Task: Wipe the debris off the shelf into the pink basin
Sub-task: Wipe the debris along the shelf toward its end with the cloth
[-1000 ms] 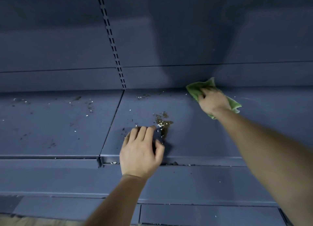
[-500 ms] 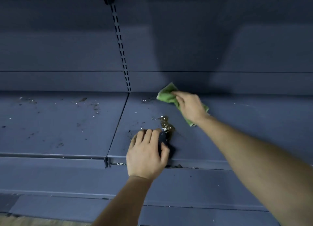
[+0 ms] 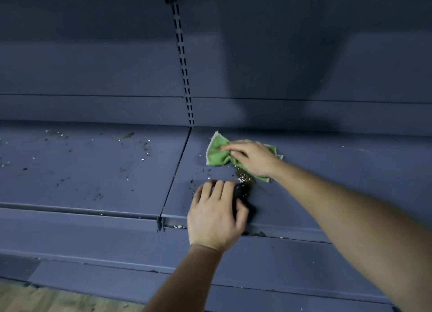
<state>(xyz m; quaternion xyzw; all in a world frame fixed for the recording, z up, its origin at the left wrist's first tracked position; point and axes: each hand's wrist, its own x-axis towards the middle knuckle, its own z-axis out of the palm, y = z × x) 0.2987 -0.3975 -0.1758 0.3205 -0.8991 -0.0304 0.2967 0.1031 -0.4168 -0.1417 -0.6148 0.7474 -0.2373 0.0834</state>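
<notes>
Sweeping debris [image 3: 244, 177] with a cloth [image 3: 216, 153]
Cloth is pinched by the right hand [image 3: 253, 158]; left hand [image 3: 216, 214], fingers loosely curled, could be overshot, scattering crumbs; basin unseen.

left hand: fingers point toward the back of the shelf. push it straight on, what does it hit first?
Probably the debris pile, just beyond and slightly right of the left hand fingertips. Past that lie the green cloth and the right hand pressing it to the shelf. Depth is hard to judge from one view.
</notes>
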